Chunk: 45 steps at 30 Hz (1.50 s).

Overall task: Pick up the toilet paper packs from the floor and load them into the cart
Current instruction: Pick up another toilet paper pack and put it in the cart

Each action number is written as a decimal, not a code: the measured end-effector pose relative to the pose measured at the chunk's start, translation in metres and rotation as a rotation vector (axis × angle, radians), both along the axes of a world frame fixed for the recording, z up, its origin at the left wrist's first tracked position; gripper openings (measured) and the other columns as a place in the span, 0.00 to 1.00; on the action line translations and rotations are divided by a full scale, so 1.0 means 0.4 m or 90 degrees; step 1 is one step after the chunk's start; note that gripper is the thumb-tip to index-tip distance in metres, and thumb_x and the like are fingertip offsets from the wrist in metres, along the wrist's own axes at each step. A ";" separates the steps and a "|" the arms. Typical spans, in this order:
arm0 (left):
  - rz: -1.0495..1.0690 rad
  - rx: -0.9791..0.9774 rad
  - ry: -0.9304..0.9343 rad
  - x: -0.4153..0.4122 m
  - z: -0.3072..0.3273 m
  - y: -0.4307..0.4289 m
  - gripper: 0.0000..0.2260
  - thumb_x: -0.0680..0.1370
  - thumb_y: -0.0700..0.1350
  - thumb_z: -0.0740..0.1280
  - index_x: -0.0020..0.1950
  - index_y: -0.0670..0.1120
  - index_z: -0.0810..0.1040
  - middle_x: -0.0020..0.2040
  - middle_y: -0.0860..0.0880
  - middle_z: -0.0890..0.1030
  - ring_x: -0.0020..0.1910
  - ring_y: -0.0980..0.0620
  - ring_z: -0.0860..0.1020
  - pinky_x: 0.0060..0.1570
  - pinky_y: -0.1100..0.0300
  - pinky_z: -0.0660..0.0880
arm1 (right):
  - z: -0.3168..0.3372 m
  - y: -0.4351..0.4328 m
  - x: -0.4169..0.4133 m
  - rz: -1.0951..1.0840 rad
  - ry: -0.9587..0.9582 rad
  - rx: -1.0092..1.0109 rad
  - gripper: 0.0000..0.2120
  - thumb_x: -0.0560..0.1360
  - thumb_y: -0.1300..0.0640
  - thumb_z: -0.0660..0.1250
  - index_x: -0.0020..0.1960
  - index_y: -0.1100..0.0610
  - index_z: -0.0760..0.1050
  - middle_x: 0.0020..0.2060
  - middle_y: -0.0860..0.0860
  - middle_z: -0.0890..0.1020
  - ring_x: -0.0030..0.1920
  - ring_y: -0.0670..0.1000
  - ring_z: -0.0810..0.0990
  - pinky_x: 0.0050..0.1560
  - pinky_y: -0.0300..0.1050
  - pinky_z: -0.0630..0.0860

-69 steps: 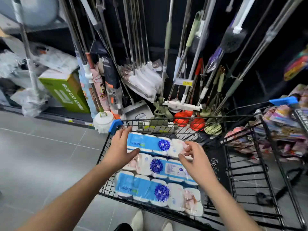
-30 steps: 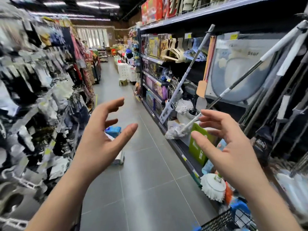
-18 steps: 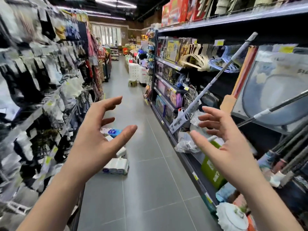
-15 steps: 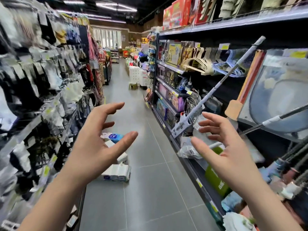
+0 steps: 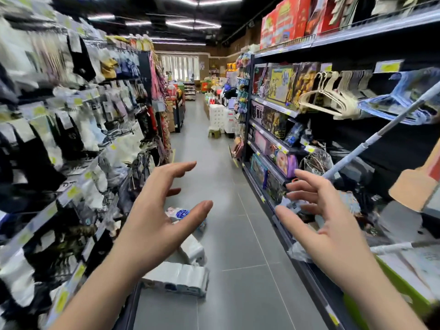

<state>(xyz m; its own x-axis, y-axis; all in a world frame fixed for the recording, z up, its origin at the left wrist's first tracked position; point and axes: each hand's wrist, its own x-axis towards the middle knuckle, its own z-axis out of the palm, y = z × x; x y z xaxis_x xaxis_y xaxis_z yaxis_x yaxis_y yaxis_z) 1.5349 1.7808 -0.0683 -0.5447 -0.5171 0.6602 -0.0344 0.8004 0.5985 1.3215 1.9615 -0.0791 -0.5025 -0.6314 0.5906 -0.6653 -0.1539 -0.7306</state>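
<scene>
Grey aisle floor carries three toilet paper packs; left hand and right hand hover spread, each grip released.

Bright ceiling strip lights, motion blur on left racks, wide-angle bending at edges.

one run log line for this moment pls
stage: packs not yet picked up | left hand: open, empty | right hand: open, empty | toilet paper packs: lying on floor | cart: not in view
</scene>
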 end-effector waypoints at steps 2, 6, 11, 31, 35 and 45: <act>-0.003 0.004 -0.009 -0.081 -0.003 -0.051 0.26 0.75 0.55 0.72 0.73 0.56 0.72 0.69 0.60 0.74 0.71 0.57 0.72 0.65 0.65 0.72 | -0.009 -0.068 -0.071 0.017 -0.005 -0.006 0.29 0.71 0.43 0.72 0.71 0.42 0.69 0.60 0.43 0.79 0.63 0.49 0.78 0.64 0.52 0.75; 0.007 -0.024 -0.006 -0.277 0.015 -0.164 0.26 0.76 0.54 0.72 0.73 0.54 0.72 0.69 0.58 0.75 0.71 0.55 0.73 0.66 0.62 0.73 | -0.001 -0.186 -0.253 0.039 0.012 -0.011 0.28 0.73 0.45 0.73 0.71 0.41 0.69 0.60 0.43 0.79 0.63 0.47 0.78 0.64 0.52 0.75; 0.026 -0.010 0.018 -0.551 0.059 -0.288 0.26 0.76 0.55 0.72 0.73 0.55 0.72 0.69 0.58 0.75 0.71 0.55 0.74 0.65 0.63 0.73 | 0.056 -0.310 -0.538 0.059 0.010 -0.030 0.27 0.73 0.43 0.71 0.70 0.40 0.70 0.60 0.43 0.79 0.64 0.48 0.78 0.64 0.53 0.75; 0.058 0.097 0.104 -1.131 -0.046 -0.949 0.30 0.75 0.60 0.70 0.75 0.55 0.69 0.69 0.55 0.77 0.71 0.51 0.74 0.67 0.46 0.75 | 0.015 -1.006 -1.180 0.186 -0.175 -0.022 0.23 0.70 0.49 0.72 0.64 0.46 0.77 0.55 0.45 0.85 0.57 0.46 0.83 0.56 0.34 0.78; 0.066 0.089 0.125 -1.254 -0.044 -1.177 0.29 0.74 0.61 0.69 0.74 0.55 0.70 0.69 0.56 0.76 0.71 0.52 0.74 0.66 0.52 0.75 | 0.045 -1.223 -1.285 0.185 -0.157 -0.017 0.21 0.70 0.52 0.71 0.63 0.47 0.78 0.53 0.45 0.85 0.55 0.45 0.84 0.53 0.32 0.77; 0.060 0.121 0.136 -1.473 -0.006 -1.668 0.28 0.74 0.61 0.69 0.73 0.57 0.71 0.69 0.56 0.77 0.70 0.53 0.76 0.65 0.54 0.74 | 0.106 -1.740 -1.497 0.211 -0.157 -0.013 0.23 0.70 0.51 0.71 0.65 0.48 0.77 0.53 0.46 0.84 0.55 0.44 0.83 0.54 0.34 0.78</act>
